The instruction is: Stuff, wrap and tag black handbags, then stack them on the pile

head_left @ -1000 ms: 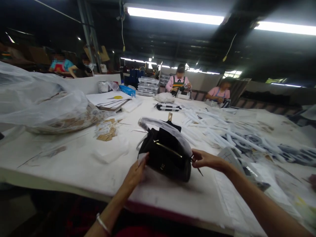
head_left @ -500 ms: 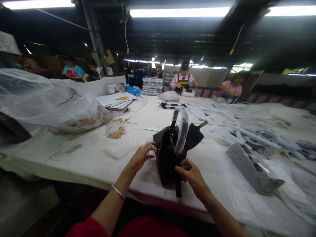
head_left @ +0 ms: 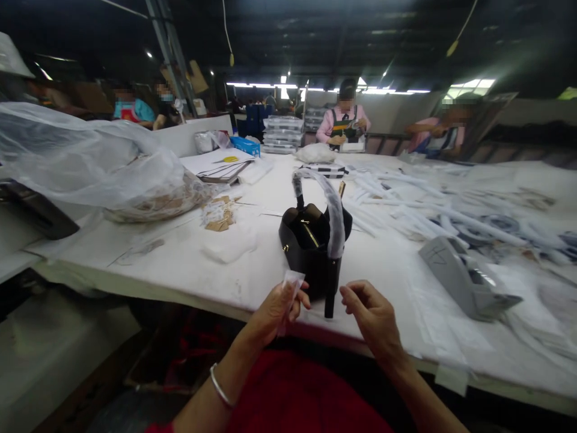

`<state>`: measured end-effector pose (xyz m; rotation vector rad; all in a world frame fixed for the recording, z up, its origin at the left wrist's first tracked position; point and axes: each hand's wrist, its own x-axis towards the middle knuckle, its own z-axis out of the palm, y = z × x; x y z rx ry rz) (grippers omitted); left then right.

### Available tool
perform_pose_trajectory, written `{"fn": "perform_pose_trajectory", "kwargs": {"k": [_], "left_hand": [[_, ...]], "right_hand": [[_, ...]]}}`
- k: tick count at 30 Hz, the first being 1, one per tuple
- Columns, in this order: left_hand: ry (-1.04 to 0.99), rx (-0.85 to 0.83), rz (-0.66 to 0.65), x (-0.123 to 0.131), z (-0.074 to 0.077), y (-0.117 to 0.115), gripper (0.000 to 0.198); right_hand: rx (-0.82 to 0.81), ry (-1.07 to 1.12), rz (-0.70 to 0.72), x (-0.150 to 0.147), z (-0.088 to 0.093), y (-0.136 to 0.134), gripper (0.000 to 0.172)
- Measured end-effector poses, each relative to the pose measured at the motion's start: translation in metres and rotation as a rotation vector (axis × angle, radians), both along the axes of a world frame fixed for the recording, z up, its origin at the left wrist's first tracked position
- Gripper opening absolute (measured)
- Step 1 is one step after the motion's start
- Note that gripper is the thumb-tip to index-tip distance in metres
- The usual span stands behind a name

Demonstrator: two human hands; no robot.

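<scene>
A black handbag point(head_left: 311, 258) stands upright near the table's front edge, its top open and a gold zip showing inside. Its arched handle point(head_left: 334, 210) is wrapped in clear plastic, and a black strap end hangs down the front. My left hand point(head_left: 282, 307) is closed on a small clear plastic piece point(head_left: 292, 280), just in front of the bag's lower left. To the right of the strap, my right hand point(head_left: 372, 316) is off the bag, thumb and fingertips curled close together; whether something tiny is between them cannot be made out.
A grey tape dispenser point(head_left: 464, 279) stands on the right, beside white wrapped strips point(head_left: 433, 222). On the left are a large clear plastic bag point(head_left: 135, 174) and brown tags point(head_left: 219, 215). Yellow scissors point(head_left: 229, 159) lie farther back. A person in pink point(head_left: 342, 123) works across the table.
My right hand has let go of the bag's strap side and moved right. My left hand has come down toward me with the plastic piece. The bag has turned slightly, its flap now behind it.
</scene>
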<state>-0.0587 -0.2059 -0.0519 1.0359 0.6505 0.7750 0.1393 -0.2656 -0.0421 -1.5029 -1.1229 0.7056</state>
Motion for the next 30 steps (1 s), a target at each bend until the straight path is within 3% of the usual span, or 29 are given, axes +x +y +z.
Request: {"fn": "perform_pose_trajectory", "kwargs": {"k": [3,6,9,13,16,21,26,30], "left_hand": [[0.112,0.071,-0.034,0.012,-0.008,-0.01,0.062],[0.221,0.179,-0.067,0.021,-0.015,-0.016,0.046],[0.338,0.31,-0.031,0.024,-0.017,-0.025,0.041],[0.393,0.372,-0.044,0.023,-0.022,-0.036,0.04],[0.416,0.34,0.012,0.023,-0.031,-0.039,0.027],[0.378,0.212,0.083,0.021,-0.041,-0.036,0.025],[0.404,0.138,0.146,0.011,-0.035,-0.032,0.028],[0.414,0.127,0.157,0.003,-0.031,-0.03,0.03]], "right_hand": [[-0.152,0.049,0.248,-0.006,0.006,-0.012,0.036],[-0.21,0.18,0.372,-0.011,0.006,-0.014,0.037],[-0.203,0.296,0.325,-0.014,0.002,-0.015,0.033],[-0.182,0.258,0.216,-0.018,-0.008,-0.018,0.03],[-0.186,0.227,0.179,-0.023,-0.018,-0.019,0.03],[-0.169,0.169,0.133,-0.021,-0.027,-0.014,0.03],[-0.156,-0.097,0.061,0.002,-0.026,-0.008,0.025],[-0.234,-0.108,0.121,0.007,-0.036,-0.002,0.03]]}}
